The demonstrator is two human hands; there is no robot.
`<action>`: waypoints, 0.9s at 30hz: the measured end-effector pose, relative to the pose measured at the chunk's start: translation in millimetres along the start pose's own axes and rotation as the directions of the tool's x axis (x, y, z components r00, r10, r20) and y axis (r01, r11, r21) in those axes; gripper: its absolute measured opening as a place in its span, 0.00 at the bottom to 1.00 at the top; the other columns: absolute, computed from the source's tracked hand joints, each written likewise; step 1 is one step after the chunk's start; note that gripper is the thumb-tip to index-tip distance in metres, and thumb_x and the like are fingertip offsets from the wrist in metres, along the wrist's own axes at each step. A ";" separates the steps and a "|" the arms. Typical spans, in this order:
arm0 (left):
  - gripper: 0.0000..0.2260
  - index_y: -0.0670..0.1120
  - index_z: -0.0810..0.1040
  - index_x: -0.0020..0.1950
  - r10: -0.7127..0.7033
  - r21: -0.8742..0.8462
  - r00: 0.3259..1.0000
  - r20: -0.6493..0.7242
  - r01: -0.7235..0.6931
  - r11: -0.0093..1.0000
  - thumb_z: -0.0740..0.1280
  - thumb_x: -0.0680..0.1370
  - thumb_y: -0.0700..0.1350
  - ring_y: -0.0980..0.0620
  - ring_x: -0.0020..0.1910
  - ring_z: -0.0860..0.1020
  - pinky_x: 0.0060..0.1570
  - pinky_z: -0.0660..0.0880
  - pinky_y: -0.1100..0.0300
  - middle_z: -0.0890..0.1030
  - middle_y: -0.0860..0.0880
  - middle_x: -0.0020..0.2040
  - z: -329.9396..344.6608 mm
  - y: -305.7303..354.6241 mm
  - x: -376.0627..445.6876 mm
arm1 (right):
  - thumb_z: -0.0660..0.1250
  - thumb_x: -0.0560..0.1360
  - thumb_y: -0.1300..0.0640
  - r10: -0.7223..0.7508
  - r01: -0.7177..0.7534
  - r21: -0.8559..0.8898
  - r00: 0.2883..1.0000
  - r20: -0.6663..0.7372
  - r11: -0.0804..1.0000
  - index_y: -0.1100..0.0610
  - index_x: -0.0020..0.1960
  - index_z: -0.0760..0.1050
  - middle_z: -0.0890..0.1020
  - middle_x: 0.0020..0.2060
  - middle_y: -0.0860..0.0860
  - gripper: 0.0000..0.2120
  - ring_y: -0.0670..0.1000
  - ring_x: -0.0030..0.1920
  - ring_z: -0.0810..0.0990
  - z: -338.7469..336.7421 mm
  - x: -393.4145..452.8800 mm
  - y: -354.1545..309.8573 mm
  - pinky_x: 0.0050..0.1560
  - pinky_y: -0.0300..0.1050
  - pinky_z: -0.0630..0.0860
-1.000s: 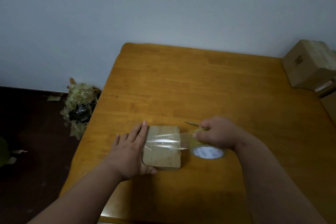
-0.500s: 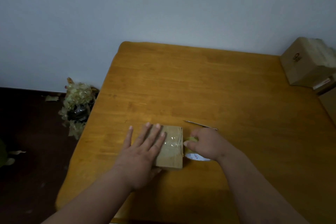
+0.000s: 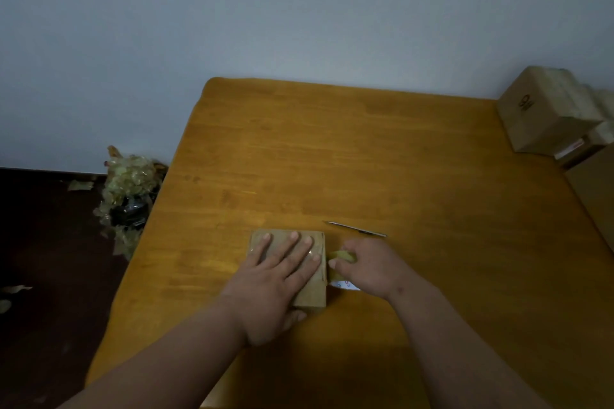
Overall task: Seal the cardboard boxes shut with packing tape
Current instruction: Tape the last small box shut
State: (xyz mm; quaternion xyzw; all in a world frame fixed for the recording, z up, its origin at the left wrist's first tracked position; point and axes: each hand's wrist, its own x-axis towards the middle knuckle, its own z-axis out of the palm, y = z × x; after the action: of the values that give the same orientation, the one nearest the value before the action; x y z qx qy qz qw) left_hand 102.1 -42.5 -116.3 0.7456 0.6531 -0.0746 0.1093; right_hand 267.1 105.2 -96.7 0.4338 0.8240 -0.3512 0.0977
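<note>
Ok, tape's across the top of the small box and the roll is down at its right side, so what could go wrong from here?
1. The left hand lies flat on the small box while the right hand grips the tape roll low at its edge; a hard pull could slide the box.
2. The thin metal tool lies just beyond the right hand and may get knocked.

Left hand (image 3: 275,279) flat, palm down, fingers straight and spread, thumb tucked at the near side; forearm runs in from lower left. Right hand (image 3: 363,267) just beside it to the right, fingers curled in a grip, knuckles up, forearm from lower right.
</note>
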 end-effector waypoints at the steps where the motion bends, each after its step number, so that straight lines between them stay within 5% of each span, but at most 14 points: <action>1: 0.39 0.54 0.26 0.75 0.000 0.002 1.000 0.017 0.000 1.000 0.52 0.79 0.65 0.49 0.72 0.23 0.70 0.25 0.44 0.24 0.52 0.74 1.4 0.8 -1.3 | 0.67 0.77 0.46 -0.008 0.008 0.001 1.000 0.003 1.000 0.53 0.47 0.77 0.77 0.39 0.49 0.11 0.51 0.43 0.77 0.0 0.1 0.9 0.42 0.44 0.71; 4: 0.39 0.52 0.23 0.73 -0.024 -0.024 0.999 0.035 0.025 0.999 0.48 0.79 0.67 0.49 0.71 0.21 0.70 0.24 0.45 0.24 0.51 0.74 1.8 2.4 -2.4 | 0.68 0.76 0.46 -0.021 0.022 0.035 1.000 -0.019 0.999 0.52 0.48 0.78 0.76 0.44 0.47 0.10 0.49 0.46 0.76 0.7 1.4 4.7 0.45 0.44 0.72; 7: 0.42 0.54 0.24 0.73 -0.060 -0.068 0.997 0.042 0.063 0.996 0.50 0.76 0.71 0.51 0.73 0.24 0.69 0.24 0.46 0.23 0.53 0.74 -1.0 3.6 1.0 | 0.73 0.73 0.47 0.037 -0.013 0.259 0.995 -0.089 0.966 0.50 0.46 0.77 0.73 0.52 0.48 0.08 0.46 0.49 0.74 1.9 0.8 13.5 0.45 0.38 0.71; 12: 0.53 0.63 0.23 0.71 -0.184 -0.162 0.983 0.006 0.182 0.970 0.60 0.64 0.75 0.51 0.76 0.35 0.70 0.40 0.43 0.29 0.53 0.77 -10.6 5.7 18.7 | 0.77 0.70 0.50 0.119 -0.053 0.377 0.981 -0.155 0.925 0.51 0.50 0.77 0.72 0.54 0.48 0.13 0.43 0.51 0.71 4.4 0.6 22.2 0.43 0.33 0.67; 15: 0.55 0.63 0.18 0.67 -0.215 -0.102 0.977 0.015 0.215 0.971 0.61 0.63 0.76 0.45 0.74 0.26 0.68 0.28 0.38 0.29 0.50 0.77 -11.9 6.7 26.9 | 0.77 0.69 0.49 0.165 -0.104 0.471 0.982 -0.092 0.876 0.55 0.52 0.78 0.74 0.55 0.49 0.16 0.45 0.51 0.75 7.3 -0.7 26.1 0.45 0.36 0.71; 18: 0.56 0.64 0.16 0.63 -0.231 -0.085 0.972 0.045 0.234 0.969 0.62 0.63 0.76 0.45 0.76 0.31 0.65 0.25 0.35 0.34 0.52 0.79 -9.7 3.9 28.0 | 0.75 0.71 0.47 0.171 -0.159 0.559 0.985 0.031 0.814 0.54 0.57 0.75 0.78 0.54 0.52 0.19 0.50 0.52 0.78 10.4 -4.0 31.3 0.45 0.40 0.72; 23: 0.54 0.72 0.23 0.67 -0.226 -0.159 0.973 0.055 0.232 0.960 0.65 0.60 0.75 0.42 0.77 0.43 0.66 0.28 0.33 0.45 0.47 0.78 -14.3 2.6 28.7 | 0.72 0.74 0.49 0.172 -0.147 0.707 0.984 0.036 0.692 0.50 0.53 0.76 0.80 0.52 0.51 0.11 0.52 0.55 0.78 10.7 -5.2 37.0 0.49 0.43 0.73; 27: 0.50 0.75 0.30 0.70 -0.248 -0.270 0.969 0.002 0.240 0.933 0.61 0.58 0.76 0.42 0.75 0.47 0.68 0.31 0.32 0.49 0.47 0.76 -15.1 0.6 24.1 | 0.75 0.67 0.45 0.148 -0.126 0.785 0.988 0.044 0.606 0.47 0.54 0.76 0.80 0.52 0.49 0.18 0.50 0.53 0.79 4.8 -5.7 37.6 0.51 0.43 0.73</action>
State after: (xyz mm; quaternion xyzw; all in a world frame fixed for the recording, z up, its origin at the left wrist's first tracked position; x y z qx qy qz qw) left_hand 105.5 -15.5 -107.8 0.6382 0.7463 0.0135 0.1885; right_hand 299.3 112.6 -116.2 0.4988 0.5529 -0.6619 -0.0856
